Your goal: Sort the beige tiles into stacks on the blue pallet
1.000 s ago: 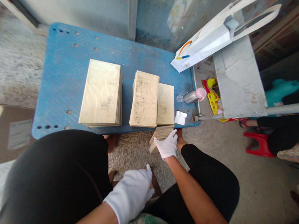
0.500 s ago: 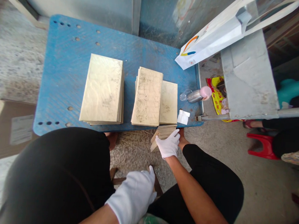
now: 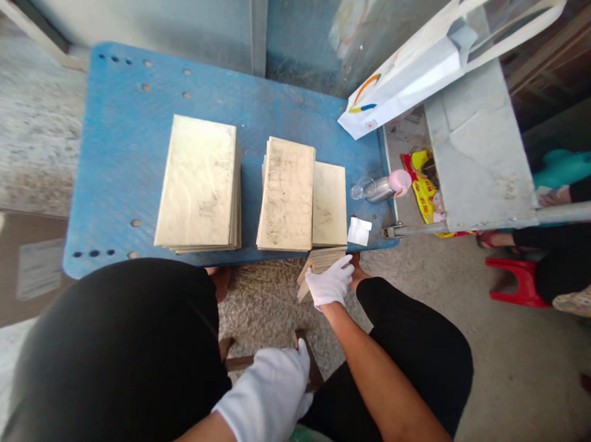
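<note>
Under the table's front edge, a bundle of thin pale boards (image 3: 308, 277) shows its layered edges, tilted. My right hand (image 3: 328, 282), in a white glove, grips it across the top, thumb on the left and fingers on the right. Close to my lap is my left hand (image 3: 269, 396), also gloved, with a finger and the thumb apart and nothing visible in it; its other fingers are hidden. Three stacks of cream boards lie on the blue table: a large stack (image 3: 196, 181), a narrower smudged stack (image 3: 287, 194) and a lower stack (image 3: 329, 206).
The blue table (image 3: 124, 144) also bears a white paper scrap (image 3: 359, 231), a pink-capped bottle (image 3: 385, 186) and a paper bag (image 3: 409, 71). A metal sheet (image 3: 484, 152) stands to the right. Beyond it, another person sits by a red stool (image 3: 517, 282). A cardboard box (image 3: 17, 264) is at left.
The view has shifted slightly, so the table and bag appear a little further left. My right hand stays on the bundle of boards, and my left hand is nearly still.
</note>
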